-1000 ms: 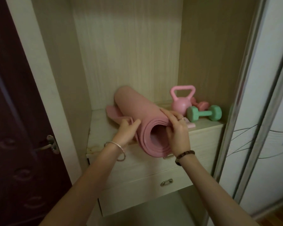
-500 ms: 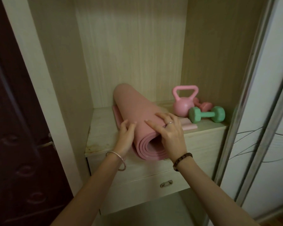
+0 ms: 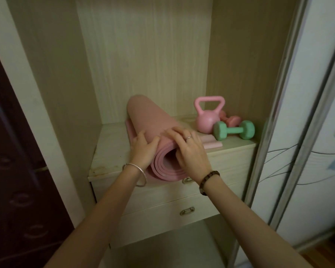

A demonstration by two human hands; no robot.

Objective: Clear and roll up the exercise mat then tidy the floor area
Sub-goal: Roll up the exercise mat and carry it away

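Both bare forearms extended forward from the bottom of the view. The left hand (image 3: 143,149) cupped the left side of a rolled mat (image 3: 149,117), thumb across its front; the right hand (image 3: 192,153) lay over the top, fingers spread, thumb tucked at the open end.

Mat (image 3: 153,120): matt pink foam, with its layers showing at the rolled end. Right of the mat: kettlebell (image 3: 208,120), smooth pink coating with a slight sheen; dumbbell (image 3: 234,130), matt green coating. Under the mat: shelf (image 3: 112,144), pale wood-grain finish, stained at the front edge. Below the mat: drawer handle (image 3: 187,211), dull metal.
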